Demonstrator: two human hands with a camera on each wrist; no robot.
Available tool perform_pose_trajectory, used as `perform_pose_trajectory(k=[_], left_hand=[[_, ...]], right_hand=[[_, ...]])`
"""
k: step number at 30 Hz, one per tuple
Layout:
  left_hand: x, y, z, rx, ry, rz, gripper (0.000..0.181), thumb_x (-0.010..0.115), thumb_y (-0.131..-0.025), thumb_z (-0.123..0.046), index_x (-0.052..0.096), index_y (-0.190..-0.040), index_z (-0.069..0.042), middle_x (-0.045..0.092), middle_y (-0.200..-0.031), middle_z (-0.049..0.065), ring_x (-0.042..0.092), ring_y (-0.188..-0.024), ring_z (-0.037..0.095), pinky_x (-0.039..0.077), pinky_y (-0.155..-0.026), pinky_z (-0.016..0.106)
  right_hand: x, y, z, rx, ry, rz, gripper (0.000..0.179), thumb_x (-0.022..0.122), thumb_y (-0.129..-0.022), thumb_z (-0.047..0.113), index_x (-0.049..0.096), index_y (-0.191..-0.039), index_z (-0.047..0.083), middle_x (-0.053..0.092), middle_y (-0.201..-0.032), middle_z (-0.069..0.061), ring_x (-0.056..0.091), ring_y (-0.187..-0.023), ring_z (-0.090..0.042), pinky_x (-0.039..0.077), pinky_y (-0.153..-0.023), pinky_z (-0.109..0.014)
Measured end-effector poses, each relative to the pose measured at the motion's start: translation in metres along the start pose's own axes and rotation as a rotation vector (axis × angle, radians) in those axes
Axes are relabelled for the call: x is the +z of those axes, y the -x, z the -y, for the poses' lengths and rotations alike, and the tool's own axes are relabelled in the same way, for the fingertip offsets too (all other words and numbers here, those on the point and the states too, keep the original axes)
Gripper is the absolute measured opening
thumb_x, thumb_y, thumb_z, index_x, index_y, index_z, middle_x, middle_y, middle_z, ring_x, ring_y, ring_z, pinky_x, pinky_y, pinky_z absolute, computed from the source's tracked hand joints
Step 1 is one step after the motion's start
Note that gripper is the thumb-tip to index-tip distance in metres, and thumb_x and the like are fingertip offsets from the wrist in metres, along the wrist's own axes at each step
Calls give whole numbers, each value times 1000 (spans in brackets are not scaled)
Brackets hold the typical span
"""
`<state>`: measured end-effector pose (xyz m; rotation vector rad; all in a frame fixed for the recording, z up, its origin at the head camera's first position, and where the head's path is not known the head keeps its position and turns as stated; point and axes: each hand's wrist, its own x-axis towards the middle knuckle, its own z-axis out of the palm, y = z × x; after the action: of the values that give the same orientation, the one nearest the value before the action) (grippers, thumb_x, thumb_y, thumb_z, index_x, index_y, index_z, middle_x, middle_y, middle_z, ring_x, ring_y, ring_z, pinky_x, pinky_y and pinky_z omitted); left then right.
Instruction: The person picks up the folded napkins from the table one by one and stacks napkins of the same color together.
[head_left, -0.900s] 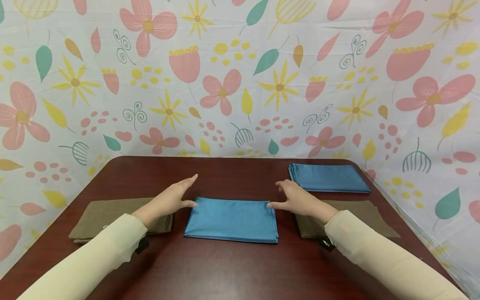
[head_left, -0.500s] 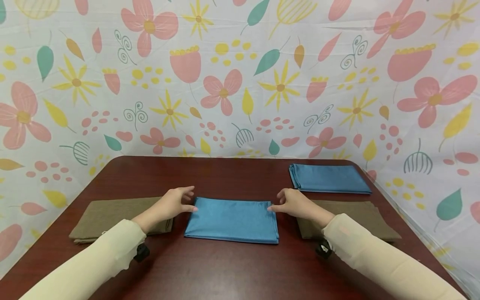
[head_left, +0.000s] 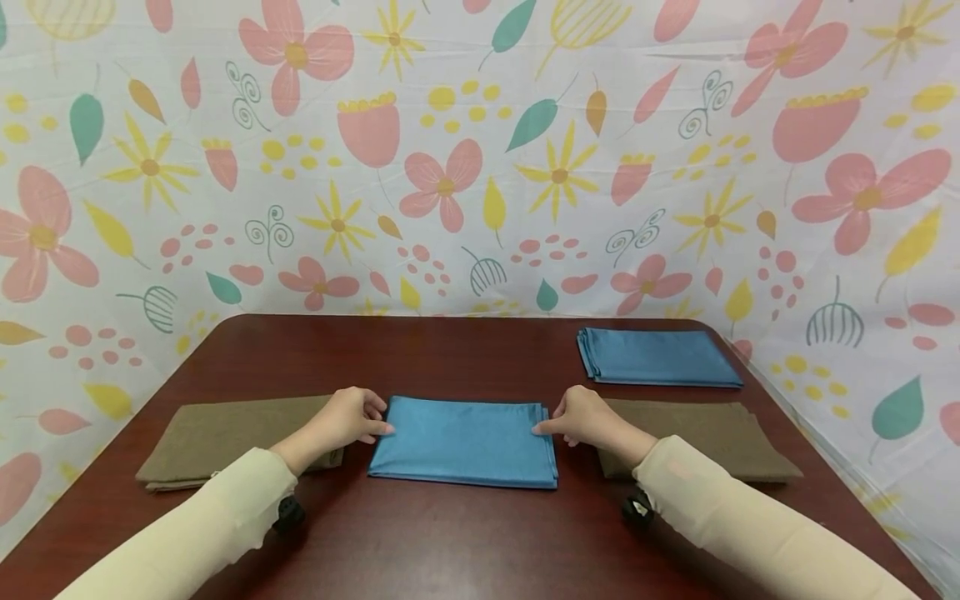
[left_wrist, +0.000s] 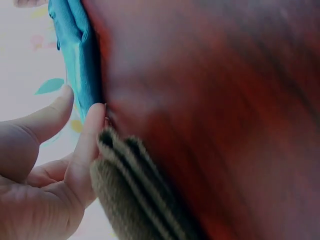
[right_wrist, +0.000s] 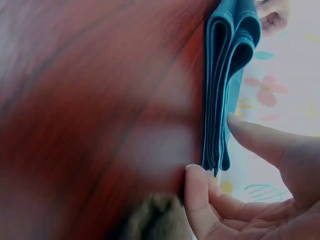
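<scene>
A folded blue cloth (head_left: 465, 442) lies flat on the table between my two hands. My left hand (head_left: 352, 421) is at its left edge, the thumb (left_wrist: 62, 100) close over the top face and a fingertip (left_wrist: 95, 112) low beside the edge. At the opposite edge, my right hand (head_left: 588, 421) has its thumb (right_wrist: 237, 122) at the top face, with fingertips down by the tabletop beside the stacked layers. Both hands have bent fingers, and a gap shows between thumb and fingers in each wrist view. The layered end of the cloth (right_wrist: 220, 95) faces the right hand.
A folded brown cloth (head_left: 217, 437) lies under the left forearm's side, and another brown cloth (head_left: 712, 433) lies behind the right wrist. A second folded blue cloth (head_left: 660, 357) sits at the back right of the dark red table (head_left: 450, 542). A flowered curtain (head_left: 480, 167) hangs behind.
Both hands have come down to the edges of the middle blue cloth. Their fingers, stretched out before, have bent toward the thumbs. The cloths have not moved.
</scene>
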<state>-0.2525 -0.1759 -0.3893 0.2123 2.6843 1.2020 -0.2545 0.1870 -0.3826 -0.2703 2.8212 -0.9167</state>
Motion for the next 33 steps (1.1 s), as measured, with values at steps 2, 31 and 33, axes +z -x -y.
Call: perform_pose_trajectory(k=[2,31,33], left_hand=[[2,1,-1,-21,6,-12,35,77,-82,-5,62,-109,11,63,-90,14,66,-68,15,60,-62,30],[-2,-1,-2,-247,304,117,32,73,-85,-4,58,-108,13,58,-96,13,63,-82,18,60,-77,34],[-2,0,-1,-261,330,137,30,71,-87,-5,56,-109,11,57,-98,12,61,-84,19,60,-79,34]], right_hand=[[2,0,1,5,-4,-4,32,84,-76,27,70,-61,2,63,-53,-7,60,-46,-15,53,-49,-27],[-5,-10,-3,226,-458,205,39,71,-85,9,56,-113,-14,59,-94,-13,64,-67,-11,60,-70,-30],[-7,-11,-4,232,-523,251,56,68,-88,11,45,-131,-17,63,-105,-17,66,-74,-12,60,-74,-31]])
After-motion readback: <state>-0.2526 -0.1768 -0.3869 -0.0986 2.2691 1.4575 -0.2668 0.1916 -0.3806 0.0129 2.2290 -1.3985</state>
